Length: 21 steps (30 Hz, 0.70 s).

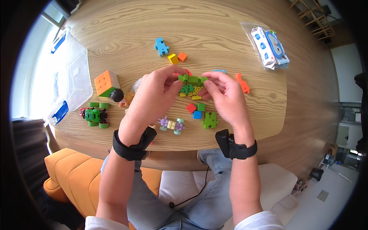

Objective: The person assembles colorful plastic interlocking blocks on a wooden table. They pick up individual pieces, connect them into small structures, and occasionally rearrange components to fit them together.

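Between my two hands is a green puzzle piece (pixel 193 79), held up over the table by its ends. The fingers of my left hand (pixel 156 92) pinch its left end, and those of my right hand (pixel 225 91) its right end. Just below it lie darker green and yellow puzzle pieces (pixel 196 92), partly hidden. A red piece shows behind my left fingertips, and a blue one near my right fingers. Closer to me are a red cube (pixel 191 108), a green cube (pixel 201 107), a blue cube (pixel 197 115) and another green puzzle piece (pixel 210 120).
On the left stand a puzzle cube (pixel 106 83), a black ball (pixel 116 95), a green toy truck (pixel 94 115) and a clear plastic bin (pixel 76 73). A purple block car (pixel 171 124) lies nearer me. Farther off are a blue puzzle piece (pixel 161 47) and wipes packs (pixel 270 48).
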Tool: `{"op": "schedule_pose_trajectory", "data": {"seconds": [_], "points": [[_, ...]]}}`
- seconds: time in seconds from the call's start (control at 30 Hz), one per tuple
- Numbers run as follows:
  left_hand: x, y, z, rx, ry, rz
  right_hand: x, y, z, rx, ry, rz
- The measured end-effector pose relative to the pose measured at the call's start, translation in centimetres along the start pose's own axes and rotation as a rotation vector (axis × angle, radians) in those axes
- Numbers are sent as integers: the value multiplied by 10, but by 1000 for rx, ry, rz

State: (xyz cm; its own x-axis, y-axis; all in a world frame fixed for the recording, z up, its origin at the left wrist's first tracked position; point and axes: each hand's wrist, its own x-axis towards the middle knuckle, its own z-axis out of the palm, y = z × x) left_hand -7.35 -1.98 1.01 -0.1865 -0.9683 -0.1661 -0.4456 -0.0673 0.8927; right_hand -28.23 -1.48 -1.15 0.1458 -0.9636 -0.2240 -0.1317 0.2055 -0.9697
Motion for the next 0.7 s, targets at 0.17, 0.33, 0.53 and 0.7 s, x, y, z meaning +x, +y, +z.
{"op": "schedule_pose_trajectory", "data": {"seconds": [0.17, 0.33, 0.53, 0.7], "points": [[-1, -8, -5, 145, -24, -51, -1, -4, 7, -121, -11, 96], [-5, -20, -4, 180, -6, -37, -2, 5, 13, -158, -39, 124], [-8, -41, 4, 282, 41, -20, -3, 5, 22, -174, -53, 201], [-8, -36, 7, 315, 50, -55, -4, 5, 26, -209, -18, 231]]}}
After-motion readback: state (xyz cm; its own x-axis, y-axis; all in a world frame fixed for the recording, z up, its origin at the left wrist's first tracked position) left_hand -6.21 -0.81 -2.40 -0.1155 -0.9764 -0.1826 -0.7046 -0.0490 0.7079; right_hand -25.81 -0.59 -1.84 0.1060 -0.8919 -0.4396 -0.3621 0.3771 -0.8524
